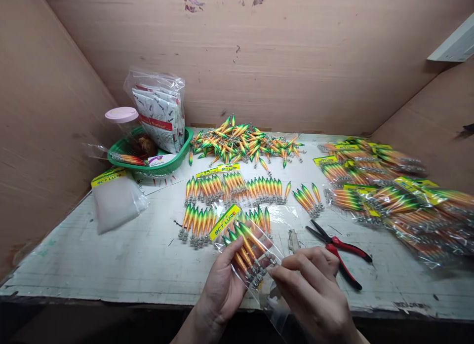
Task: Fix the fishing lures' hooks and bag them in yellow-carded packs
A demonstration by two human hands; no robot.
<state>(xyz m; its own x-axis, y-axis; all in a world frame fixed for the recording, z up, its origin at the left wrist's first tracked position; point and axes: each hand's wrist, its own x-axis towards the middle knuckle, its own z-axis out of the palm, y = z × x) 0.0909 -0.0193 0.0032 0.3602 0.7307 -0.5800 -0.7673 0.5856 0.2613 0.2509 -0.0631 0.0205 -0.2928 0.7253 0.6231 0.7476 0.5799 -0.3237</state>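
My left hand [224, 280] grips a clear plastic bag [266, 243] with a yellow "BCT LURE" header [225, 222]. Several green-to-orange fishing lures [242, 257] lie in this bag, their metal hooks pointing toward my right hand [311, 285]. The right fingertips are pinched together at the bag's lower right part, beside the hooks. Whether they also hold a hook there, I cannot make out. Just beyond the bag, rows of loose lures [200, 223] lie on the white table, and a few more lures [308, 198] sit to their right.
Red-handled pliers [336, 245] lie right of my hands. Filled lure bags [396, 201] are heaped on the right, with a loose lure pile [240, 141] at the back. A green basket [181, 154] and a stack of bags [116, 201] stand left. Cardboard walls [296, 62] surround the table.
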